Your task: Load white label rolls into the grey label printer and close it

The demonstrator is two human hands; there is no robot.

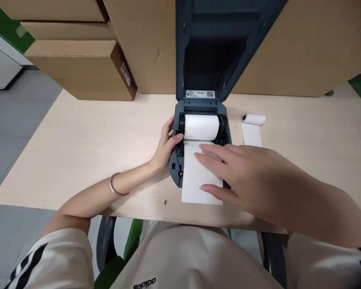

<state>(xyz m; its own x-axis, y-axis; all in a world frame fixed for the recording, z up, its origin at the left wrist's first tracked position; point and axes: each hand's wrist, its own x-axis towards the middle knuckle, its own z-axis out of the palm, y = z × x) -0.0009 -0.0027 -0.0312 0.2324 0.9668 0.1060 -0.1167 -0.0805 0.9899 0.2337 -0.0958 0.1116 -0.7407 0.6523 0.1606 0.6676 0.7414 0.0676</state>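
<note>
A dark blue-grey label printer (177, 168) stands on the table with its lid (228, 20) raised. Inside it sits a white label roll (201, 127) between black holders. A strip of label paper (198, 172) runs from the roll toward me, past the printer's front. My left hand (165, 146) rests against the printer's left side, thumb on the rim near the roll, other fingers partly hidden behind. Over the paper strip is my right hand (228, 168), fingers spread, tips on or just above the paper; I cannot tell if they touch.
A small loose paper roll (254, 119) with its end unrolled lies right of the printer on the light wooden table (63, 152). Large cardboard boxes (289, 52) stand behind the printer, and a smaller carton (75, 72) is at the back left. The table's front edge is close to my body.
</note>
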